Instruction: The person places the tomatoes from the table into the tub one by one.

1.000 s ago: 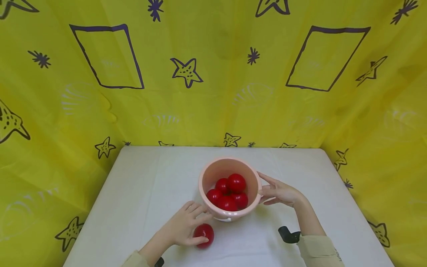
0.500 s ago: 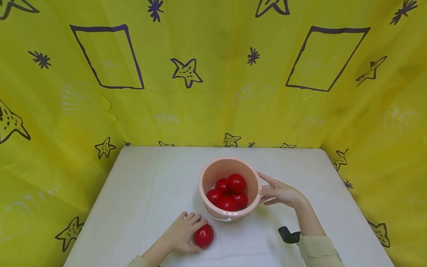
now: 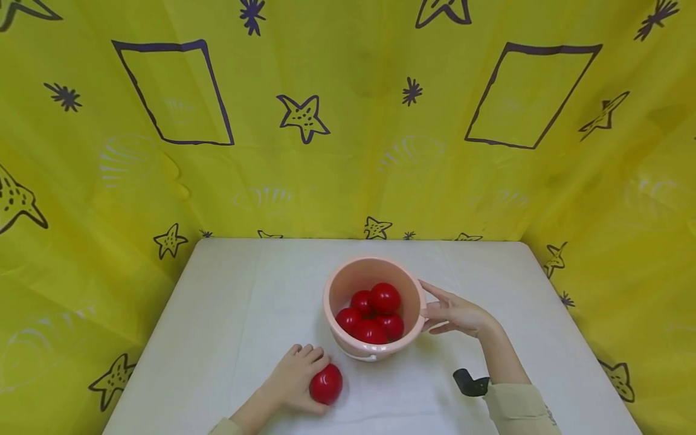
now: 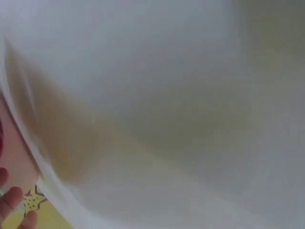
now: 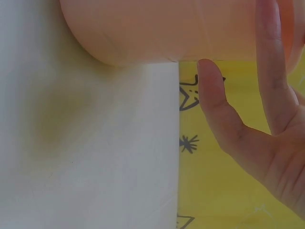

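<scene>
My left hand [image 3: 296,379] curls round a glossy red ball [image 3: 326,384] on the white table, thumb on the near side and fingers on the far side. Just beyond it stands a pink bucket [image 3: 334,297] with several red balls [image 3: 385,298] piled inside. My right hand [image 3: 457,313] touches the bucket's right side near the rim, its fingers fairly straight. In the right wrist view, that hand's fingers [image 5: 269,62] lie against the pink wall. The left wrist view catches only some fingertips [image 4: 10,198] and part of the bucket [image 4: 16,160]; the gripped ball cannot be made out there.
The white-covered table [image 3: 228,314] spreads to both sides of the bucket. A yellow curtain [image 3: 348,181] with drawn starfish encloses its back and sides. A black curved piece [image 3: 470,383] sits by the right wrist. The bucket's white handle [image 3: 363,357] hangs on its near side.
My left hand has drawn back from beside the bucket and closed round the red ball, which has shifted slightly left. My right hand and the bucket have stayed put.
</scene>
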A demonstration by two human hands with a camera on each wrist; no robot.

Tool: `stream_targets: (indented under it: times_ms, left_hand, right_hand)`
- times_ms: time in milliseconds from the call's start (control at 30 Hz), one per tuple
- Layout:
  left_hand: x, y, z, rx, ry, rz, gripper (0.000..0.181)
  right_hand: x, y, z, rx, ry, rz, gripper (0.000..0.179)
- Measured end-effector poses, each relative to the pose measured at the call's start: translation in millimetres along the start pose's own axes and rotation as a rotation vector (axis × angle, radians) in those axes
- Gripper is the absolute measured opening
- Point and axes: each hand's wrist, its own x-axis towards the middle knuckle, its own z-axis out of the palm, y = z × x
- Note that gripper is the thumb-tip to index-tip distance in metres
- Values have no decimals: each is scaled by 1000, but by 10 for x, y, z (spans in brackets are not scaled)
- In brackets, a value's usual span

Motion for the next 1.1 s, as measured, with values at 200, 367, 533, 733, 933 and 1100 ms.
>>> stream_targets:
  times_ms: [200,367,533,733,933,1100]
  left_hand:
    - [28,-71,-228,-53,190,60,69]
    - [126,-82,-509,-181,315,123,70]
    - [254,-104,-717,-325,440,183,70]
    - [485,-111,-892,-332,499,175,68]
    - [839,-117,-997,-171,447,129,71]
    - [1148,-100,-1014,29,363,88,73]
  right_hand:
    - [-1,-5,-2,-1,-1,-8,76]
    - [-3,-6,-4,3,1,-7,76]
    - [0,-4,2,3,4,-5,76]
    - [-8,-1,-2,5,4,-5,75]
    - [4,13,-14,0,7,4,74]
    - [12,20,-14,4,-1,-2,74]
